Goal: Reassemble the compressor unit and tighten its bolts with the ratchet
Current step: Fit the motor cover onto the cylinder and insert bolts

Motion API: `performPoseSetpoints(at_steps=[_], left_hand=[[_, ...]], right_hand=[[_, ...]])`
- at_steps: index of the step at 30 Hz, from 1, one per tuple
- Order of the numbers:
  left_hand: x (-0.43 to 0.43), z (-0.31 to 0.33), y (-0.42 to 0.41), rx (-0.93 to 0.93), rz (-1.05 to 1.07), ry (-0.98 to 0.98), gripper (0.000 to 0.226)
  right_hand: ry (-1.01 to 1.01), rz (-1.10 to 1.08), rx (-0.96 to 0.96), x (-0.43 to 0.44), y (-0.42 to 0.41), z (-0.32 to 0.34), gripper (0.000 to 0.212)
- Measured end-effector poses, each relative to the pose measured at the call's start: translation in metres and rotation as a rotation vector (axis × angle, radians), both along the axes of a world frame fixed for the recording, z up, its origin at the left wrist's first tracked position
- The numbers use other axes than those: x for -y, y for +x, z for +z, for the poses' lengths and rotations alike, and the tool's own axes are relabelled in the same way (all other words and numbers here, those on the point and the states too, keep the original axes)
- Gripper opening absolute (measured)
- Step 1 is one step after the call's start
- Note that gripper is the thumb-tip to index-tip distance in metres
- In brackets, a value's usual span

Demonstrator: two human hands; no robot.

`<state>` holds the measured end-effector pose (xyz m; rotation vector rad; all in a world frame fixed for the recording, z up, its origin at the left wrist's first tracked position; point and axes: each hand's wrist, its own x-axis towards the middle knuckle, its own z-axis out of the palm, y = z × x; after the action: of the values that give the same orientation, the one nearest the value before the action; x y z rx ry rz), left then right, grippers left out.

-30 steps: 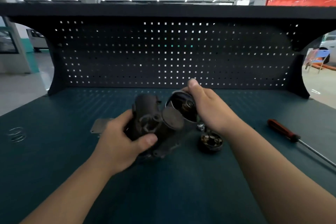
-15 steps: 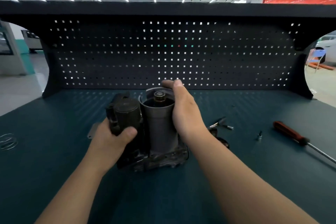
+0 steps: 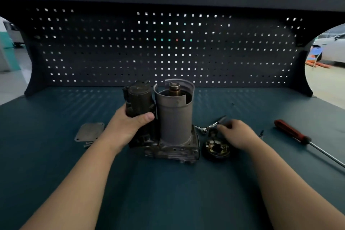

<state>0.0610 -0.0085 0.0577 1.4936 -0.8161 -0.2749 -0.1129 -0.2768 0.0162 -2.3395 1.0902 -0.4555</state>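
The compressor unit (image 3: 173,117) stands upright on the bench, a grey open-topped cylinder with a brass shaft end showing inside. My left hand (image 3: 128,127) grips the dark cylinder on its left side. My right hand (image 3: 237,132) is low over the bench to the right, fingers curled by the handle of the small ratchet (image 3: 211,127); whether it holds it is unclear. A round end cap (image 3: 216,148) with brass parts lies just right of the unit's base.
A flat grey cover plate (image 3: 89,131) with screws lies to the left. A small bolt (image 3: 261,133) and a red-handled screwdriver (image 3: 291,132) lie to the right. A dark pegboard (image 3: 168,48) closes the back of the bench.
The unit was tilted in both hands, then set upright. My right hand has left the cylinder's top and dropped to the ratchet on the right. My left hand keeps its grip.
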Motion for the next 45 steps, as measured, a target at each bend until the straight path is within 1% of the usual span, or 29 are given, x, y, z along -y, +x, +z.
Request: performPoseSetpoints(at_steps=[2,5,7,9,12,14,16,18,20,21,23,25,27,29,34,39,42,44,45], left_hand=[[0.005,0.003,0.001,0.020,-0.052,0.029,0.070],[0.010,0.008,0.003,0.060,-0.115,0.065,0.089],[0.012,0.008,0.005,0.048,-0.153,0.066,0.094],[0.012,0.011,0.008,0.052,-0.194,0.084,0.095],[0.011,0.014,0.010,0.052,-0.239,0.124,0.095],[0.010,0.015,0.011,0.048,-0.249,0.131,0.098],[0.010,0.016,0.010,0.057,-0.267,0.141,0.099],[0.011,0.017,0.011,0.056,-0.277,0.146,0.101],[0.013,0.018,0.013,0.050,-0.282,0.157,0.105],[0.013,0.018,0.014,0.046,-0.282,0.163,0.107],[0.014,0.017,0.016,0.036,-0.283,0.172,0.111],[0.014,0.017,0.017,0.025,-0.294,0.167,0.112],[0.014,0.016,0.016,0.012,-0.294,0.158,0.110],[0.015,0.016,0.016,-0.002,-0.293,0.146,0.106],[0.015,0.016,0.017,-0.013,-0.309,0.137,0.106],[0.016,0.016,0.017,-0.005,-0.324,0.145,0.108],[0.016,0.017,0.017,0.004,-0.322,0.141,0.107],[0.016,0.016,0.017,0.003,-0.321,0.139,0.105],[0.016,0.016,0.017,0.004,-0.320,0.136,0.104]], right_hand=[[0.037,0.087,0.027,-0.006,0.007,0.001,0.025],[0.094,0.215,-0.023,-0.012,0.015,0.002,0.030],[0.085,0.245,-0.043,-0.012,0.017,0.000,0.030],[0.070,0.237,0.020,-0.011,0.016,-0.001,0.031],[0.131,0.203,0.220,-0.011,0.014,0.000,0.029],[0.208,0.171,0.444,-0.014,0.014,0.009,0.023],[0.314,0.157,0.694,-0.024,0.017,0.033,0.023],[0.400,0.217,0.868,-0.039,0.018,0.070,0.025],[0.425,0.372,0.949,-0.057,0.020,0.110,0.024],[0.386,0.447,0.940,-0.065,0.023,0.129,0.023],[0.190,0.530,0.827,-0.080,0.032,0.159,0.022],[-0.050,0.574,0.659,-0.090,0.042,0.179,0.016],[-0.172,0.622,0.464,-0.096,0.051,0.187,0.013],[-0.181,0.667,0.342,-0.097,0.055,0.189,0.014],[-0.220,0.635,0.259,-0.096,0.060,0.193,0.014],[-0.241,0.658,0.151,-0.098,0.066,0.193,0.011],[-0.192,0.656,0.168,-0.094,0.065,0.188,0.015],[-0.057,0.639,0.255,-0.089,0.062,0.182,0.026],[0.018,0.626,0.307,-0.086,0.061,0.178,0.027]])
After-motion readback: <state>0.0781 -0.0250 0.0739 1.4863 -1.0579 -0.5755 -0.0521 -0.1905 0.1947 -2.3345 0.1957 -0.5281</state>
